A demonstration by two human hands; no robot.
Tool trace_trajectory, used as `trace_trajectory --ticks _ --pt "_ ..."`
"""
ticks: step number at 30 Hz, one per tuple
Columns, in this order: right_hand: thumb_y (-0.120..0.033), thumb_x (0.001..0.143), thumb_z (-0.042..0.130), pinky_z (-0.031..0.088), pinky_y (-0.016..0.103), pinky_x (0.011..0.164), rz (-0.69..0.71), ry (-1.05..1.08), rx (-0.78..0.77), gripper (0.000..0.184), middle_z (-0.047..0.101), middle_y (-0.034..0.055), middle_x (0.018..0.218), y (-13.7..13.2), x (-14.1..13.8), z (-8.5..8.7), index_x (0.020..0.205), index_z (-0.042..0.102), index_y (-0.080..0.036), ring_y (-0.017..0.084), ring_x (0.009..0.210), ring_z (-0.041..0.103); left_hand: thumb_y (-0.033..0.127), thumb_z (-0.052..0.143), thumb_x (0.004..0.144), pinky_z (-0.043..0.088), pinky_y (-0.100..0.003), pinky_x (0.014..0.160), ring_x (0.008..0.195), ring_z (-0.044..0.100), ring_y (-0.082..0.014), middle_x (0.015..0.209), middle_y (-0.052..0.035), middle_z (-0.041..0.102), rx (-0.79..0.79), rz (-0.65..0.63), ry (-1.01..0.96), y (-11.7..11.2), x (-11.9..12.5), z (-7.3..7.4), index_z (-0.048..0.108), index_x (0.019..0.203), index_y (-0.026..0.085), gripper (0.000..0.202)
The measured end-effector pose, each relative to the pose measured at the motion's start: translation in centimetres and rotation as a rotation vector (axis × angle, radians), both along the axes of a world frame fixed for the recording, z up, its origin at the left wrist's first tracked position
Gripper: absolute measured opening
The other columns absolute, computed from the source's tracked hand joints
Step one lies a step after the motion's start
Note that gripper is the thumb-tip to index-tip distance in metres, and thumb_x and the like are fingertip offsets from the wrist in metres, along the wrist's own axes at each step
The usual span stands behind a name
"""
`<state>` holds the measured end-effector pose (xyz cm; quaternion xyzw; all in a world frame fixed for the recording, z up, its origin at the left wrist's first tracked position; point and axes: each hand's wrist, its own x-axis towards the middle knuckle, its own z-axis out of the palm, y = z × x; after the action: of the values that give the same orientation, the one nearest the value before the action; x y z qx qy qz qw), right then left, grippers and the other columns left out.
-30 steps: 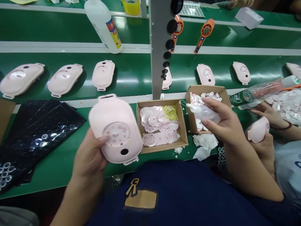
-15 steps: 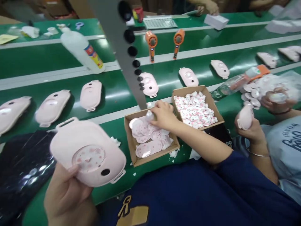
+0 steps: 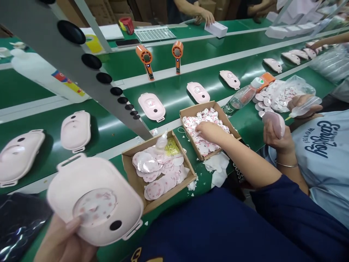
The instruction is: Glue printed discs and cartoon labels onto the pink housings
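My left hand (image 3: 64, 238) grips a pale pink plastic cover (image 3: 92, 200) at the lower left, thumb on its front. The cover has an oval recess with a patterned disc and a black round hole. My right hand (image 3: 208, 131) reaches into a cardboard box (image 3: 195, 154) of small white-and-pink character pieces (image 3: 208, 118). Its fingers are drawn together among the pieces; whatever is between them is hidden. Left of it, another cardboard box (image 3: 165, 196) holds patterned pink discs (image 3: 155, 189), a small clear dropper bottle (image 3: 161, 142) and a yellow-green packet (image 3: 172, 146).
Several pink covers (image 3: 152, 106) lie along the green conveyor (image 3: 114, 127). A slanted grey post (image 3: 109, 85) stands ahead, near a large white bottle (image 3: 46, 74). Two orange handheld fans (image 3: 177, 56) stand beyond. A co-worker's hands (image 3: 283, 136) hold a cover and dropper bottle at right.
My right hand has let go of the dropper bottle in the disc box and moved right into the box of small pieces. My left hand still holds the cover. The view has turned right.
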<state>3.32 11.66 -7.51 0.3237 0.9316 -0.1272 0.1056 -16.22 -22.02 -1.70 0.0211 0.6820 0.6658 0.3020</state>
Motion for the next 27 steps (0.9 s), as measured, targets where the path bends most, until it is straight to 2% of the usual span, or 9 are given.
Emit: trace_trajectory --ticks 4,6,9,12,15,17,20,23,27 --pt "-0.014 0.09 0.055 0.045 0.034 0.087 0.018 -0.005 0.018 0.031 0.07 0.0131 0.113 -0.3 0.1 -0.9 0.117 0.07 -0.018 0.025 0.104 0.063 0.033 0.08 0.05 0.062 -0.039 0.082 0.124 0.056 -0.0392 0.112 0.0039 0.076 -0.08 0.062 -0.113 2.3 1.5 0.6 0.067 0.124 0.04 0.076" --pt "-0.017 0.092 0.054 0.045 0.035 0.089 0.007 0.016 0.035 0.028 0.07 0.0136 0.113 -0.1 0.1 -1.1 0.112 0.072 -0.017 0.026 0.107 0.062 0.034 0.084 0.049 0.062 -0.031 0.071 0.11 0.064 -0.035 0.105 0.001 0.077 -0.063 0.034 -0.138 2.2 1.6 0.3 0.069 0.122 0.035 0.075" --pt "-0.017 0.093 0.051 0.045 0.037 0.092 -0.014 0.08 0.054 0.024 0.07 0.0145 0.111 0.1 0.1 -1.1 0.104 0.073 -0.015 0.027 0.107 0.061 0.033 0.088 0.047 0.06 -0.025 0.065 0.091 0.068 -0.0281 0.097 -0.0013 0.077 -0.012 0.013 -0.16 1.7 1.5 -0.4 0.07 0.12 0.028 0.075" --pt "-0.016 0.097 0.044 0.047 0.039 0.092 -0.02 0.183 0.062 0.027 0.068 0.0157 0.11 -0.9 0.3 0.2 0.11 0.067 -0.012 0.027 0.107 0.061 0.031 0.089 0.046 0.06 -0.025 0.065 0.084 0.068 -0.026 0.094 -0.0033 0.076 0.039 0.03 -0.169 1.6 1.5 -0.7 0.068 0.119 0.022 0.077" --pt "-0.019 0.1 0.042 0.05 0.036 0.086 0.03 0.429 0.026 0.028 0.065 0.013 0.114 -4.4 0.2 3.1 0.123 0.057 -0.015 0.022 0.104 0.061 0.029 0.089 0.049 0.059 -0.028 0.072 0.09 0.068 -0.0279 0.101 -0.0059 0.076 0.11 -0.031 -0.204 2.2 2.1 -0.9 0.063 0.125 0.02 0.08" --pt "-0.021 0.097 0.051 0.052 0.032 0.078 0.167 0.734 -0.125 0.024 0.065 0.0076 0.104 -7.7 0.0 5.3 0.12 0.056 -0.02 0.019 0.091 0.062 0.029 0.087 0.053 0.058 -0.031 0.078 0.097 0.068 -0.0296 0.107 -0.0075 0.075 0.171 -0.112 -0.231 2.8 2.6 -1.3 0.06 0.13 0.019 0.082" --pt "-0.011 0.092 0.055 0.054 0.029 0.076 0.426 0.884 -0.36 0.027 0.065 0.0047 0.099 -12.1 -0.5 7.7 0.118 0.056 -0.022 0.016 0.088 0.062 0.031 0.085 0.06 0.055 -0.035 0.085 0.104 0.066 -0.0318 0.11 -0.009 0.073 0.287 -0.226 -0.247 3.7 3.3 -2.0 0.056 0.135 0.019 0.081" --pt "-0.006 0.092 0.051 0.055 0.031 0.079 0.551 0.837 -0.453 0.033 0.063 0.0066 0.101 -14.4 -1.2 8.4 0.122 0.057 -0.02 0.017 0.093 0.061 0.033 0.083 0.065 0.054 -0.037 0.086 0.106 0.066 -0.0326 0.111 -0.0099 0.073 0.356 -0.294 -0.267 4.0 3.7 -2.4 0.053 0.137 0.018 0.08" --pt "-0.001 0.09 0.047 0.057 0.031 0.08 0.549 0.861 -0.443 0.046 0.057 0.0059 0.101 -14.7 -1.6 7.9 0.127 0.061 -0.024 0.016 0.094 0.06 0.034 0.084 0.067 0.053 -0.037 0.085 0.107 0.064 -0.033 0.114 -0.0109 0.071 0.367 -0.321 -0.292 3.7 4.0 -2.4 0.052 0.137 0.018 0.079"
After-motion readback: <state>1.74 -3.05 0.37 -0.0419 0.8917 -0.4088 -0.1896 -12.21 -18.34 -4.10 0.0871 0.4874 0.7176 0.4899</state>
